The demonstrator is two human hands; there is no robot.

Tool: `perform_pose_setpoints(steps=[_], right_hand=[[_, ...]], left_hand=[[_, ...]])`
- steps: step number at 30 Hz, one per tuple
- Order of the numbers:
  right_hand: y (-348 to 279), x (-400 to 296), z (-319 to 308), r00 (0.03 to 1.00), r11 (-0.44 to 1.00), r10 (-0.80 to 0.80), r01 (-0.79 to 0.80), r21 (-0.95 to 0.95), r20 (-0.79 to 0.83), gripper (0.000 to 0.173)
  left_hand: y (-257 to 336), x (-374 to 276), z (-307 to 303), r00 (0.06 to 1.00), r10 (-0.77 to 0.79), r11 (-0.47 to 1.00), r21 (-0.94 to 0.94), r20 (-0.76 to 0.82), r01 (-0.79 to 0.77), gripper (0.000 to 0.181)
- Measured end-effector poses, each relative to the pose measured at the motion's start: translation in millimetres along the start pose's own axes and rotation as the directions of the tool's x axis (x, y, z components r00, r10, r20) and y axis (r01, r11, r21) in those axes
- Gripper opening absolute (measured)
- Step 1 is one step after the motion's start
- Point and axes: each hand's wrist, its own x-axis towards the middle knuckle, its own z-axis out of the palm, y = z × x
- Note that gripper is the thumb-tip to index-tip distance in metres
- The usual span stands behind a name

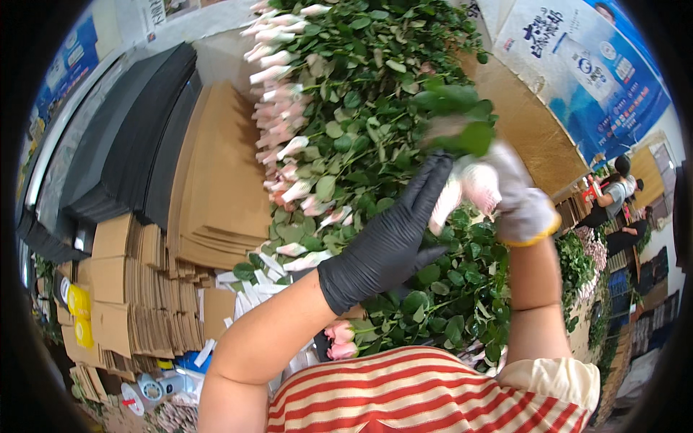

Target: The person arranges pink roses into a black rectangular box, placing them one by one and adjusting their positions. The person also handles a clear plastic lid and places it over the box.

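My left hand (387, 238), in a black glove, has its fingers extended and its thumb apart, beside two pink rosebuds (479, 189) in white netting sleeves. Whether it grips them is unclear. My right hand (514, 187), in a pale glove with a yellow cuff, is at the buds' right side; its fingers are blurred and partly hidden. Blurred green leaves (465, 124) rise just above both hands. Behind them lies a large heap of leafy rose stems (368, 103), its sleeved buds (281, 116) facing left. Unsleeved pink roses (341, 341) lie close to my body.
Flat cardboard sheets (227, 173) and black boards (135, 130) are stacked at the left, above bundles of folded cardboard (157, 303). White netting sleeves (260, 287) lie scattered near my left forearm. Other people (612, 197) are at work at the far right.
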Motion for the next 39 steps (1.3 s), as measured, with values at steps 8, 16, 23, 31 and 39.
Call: perform_pose_setpoints(steps=[8,16,23,31,39], right_hand=[[-81,-157,-233,0.564,0.647,-0.352,-0.429,-0.63,-0.746,0.03],[-79,-456,-280,-0.115,0.732,-0.343,-0.654,-0.189,-0.932,0.033],[-7,-656,-196,-0.552,0.87,-0.042,-0.429,0.241,-0.833,0.037],[-6,-488,-182,-0.165,0.99,0.141,-0.006,0.144,-0.976,0.041],[-81,-79,8,0.959,0.891,-0.035,-0.097,-0.444,-0.28,0.054]], left_hand=[[-215,-99,-68,0.85,-0.493,0.605,0.628,-0.188,0.49,0.07],[-301,-104,-75,0.902,-0.429,0.639,0.723,0.051,0.263,0.064],[-262,-60,-110,0.819,-0.555,0.756,0.502,0.149,0.421,0.051],[-220,-34,-134,0.933,-0.215,0.968,-0.066,0.288,0.243,0.057],[-75,47,-84,0.897,-0.118,0.409,-0.802,0.427,0.435,0.018]])
